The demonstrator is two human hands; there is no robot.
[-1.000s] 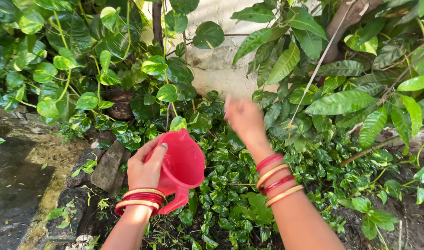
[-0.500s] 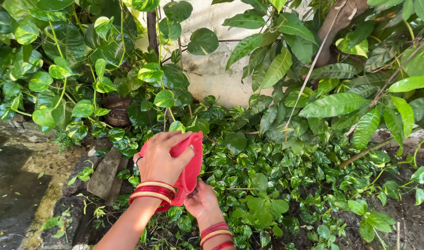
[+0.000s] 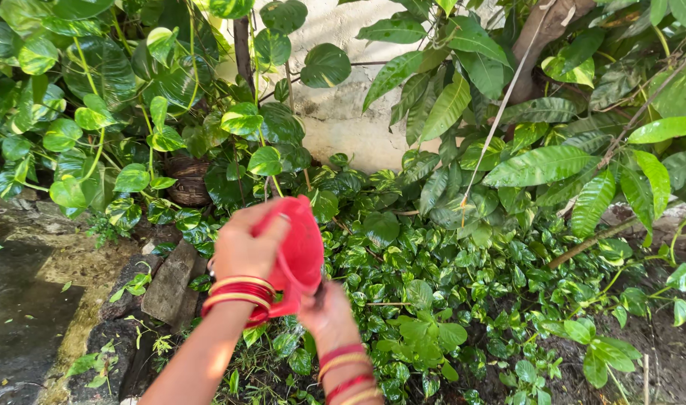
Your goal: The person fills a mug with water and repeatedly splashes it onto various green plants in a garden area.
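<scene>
— Red plastic jug (image 3: 296, 251): where does it sit right now?

— Low in the middle of the view, above the bed of small green creeper leaves (image 3: 403, 300), tipped on its side with its mouth turned away to the right. The left hand (image 3: 242, 246) is wrapped over its body and rim, grasping it. The right hand (image 3: 326, 313) is cupped under its lower edge; both are blurred, so I cannot tell exactly how its fingers close, though it looks to be touching the jug.

— So which step is this, in your view?

— I'd judge it the tipping, water going onto the creeper, though no stream is visible.

— And what does the next move call for?

— Probably a firm grip with the left hand while the right steadies, keeping the mouth over the plants, not the stone edging (image 3: 170, 281) or the wet paving (image 3: 20, 300) to the left.
</scene>
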